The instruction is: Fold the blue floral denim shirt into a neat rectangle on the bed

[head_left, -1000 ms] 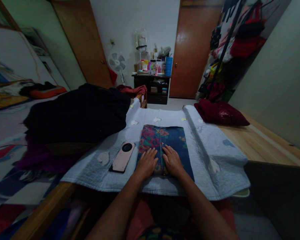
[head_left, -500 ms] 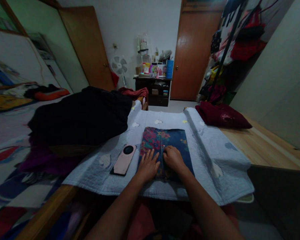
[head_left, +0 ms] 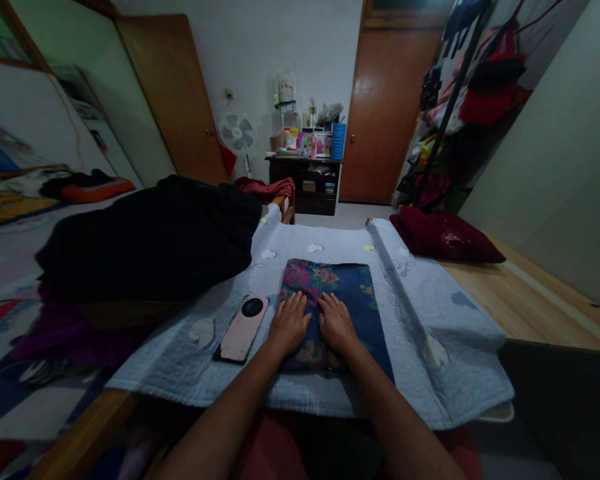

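Note:
A folded dark blue floral cloth item [head_left: 363, 313] lies flat on the pale blue quilted cover [head_left: 410, 393], its left part patterned with red flowers. On that left part rests my left hand [head_left: 289, 323], palm down with fingers extended. My right hand [head_left: 336, 321] lies beside it, fingers stretched over the seam near the middle. Neither hand grips anything. To the left of the cloth item, a pink phone [head_left: 241, 330] with a round black camera ring lies on the cover.
A large black garment [head_left: 150, 247] is heaped at the left, over purple cloth [head_left: 75, 327]. At the right back a maroon cushion [head_left: 445, 235] sits on a wooden surface [head_left: 525, 300]. Farther off stand a fan [head_left: 237, 132] and a dark cabinet [head_left: 304, 187].
My right hand has gone from bent fingers by the metal button to lying flat with fingers extended, and the button no longer shows. The view has shifted slightly.

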{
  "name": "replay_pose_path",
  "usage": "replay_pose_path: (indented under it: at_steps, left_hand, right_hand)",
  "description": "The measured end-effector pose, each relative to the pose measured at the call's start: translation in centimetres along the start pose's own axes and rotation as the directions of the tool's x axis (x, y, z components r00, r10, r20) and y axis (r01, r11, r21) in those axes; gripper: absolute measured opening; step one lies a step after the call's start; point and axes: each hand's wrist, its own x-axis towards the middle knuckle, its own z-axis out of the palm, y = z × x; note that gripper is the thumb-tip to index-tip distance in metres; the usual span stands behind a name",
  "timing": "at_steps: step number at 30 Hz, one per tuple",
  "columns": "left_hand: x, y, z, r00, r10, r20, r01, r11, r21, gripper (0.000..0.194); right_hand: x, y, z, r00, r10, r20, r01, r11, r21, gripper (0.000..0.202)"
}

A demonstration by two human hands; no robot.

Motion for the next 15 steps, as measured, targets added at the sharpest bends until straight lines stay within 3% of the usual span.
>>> replay_pose_path:
  at_steps: [8, 15]
  left_hand:
    - [4.5, -0.7, -0.5, 0.996, -0.015, -0.087, 0.026, 0.991, 0.128, 0.040]
    - [8.0, -1.2, 0.0, 0.993, 0.082, -0.088, -0.061, 0.975, 0.213, 0.034]
  right_hand:
    - [0.1, -0.2, -0.1, 1.000, 0.024, 0.010, -0.024, 0.999, 0.033, 0.049]
    - [0.0, -0.3, -0.3, 0.999, 0.033, 0.028, -0.034, 0.999, 0.039, 0.050]
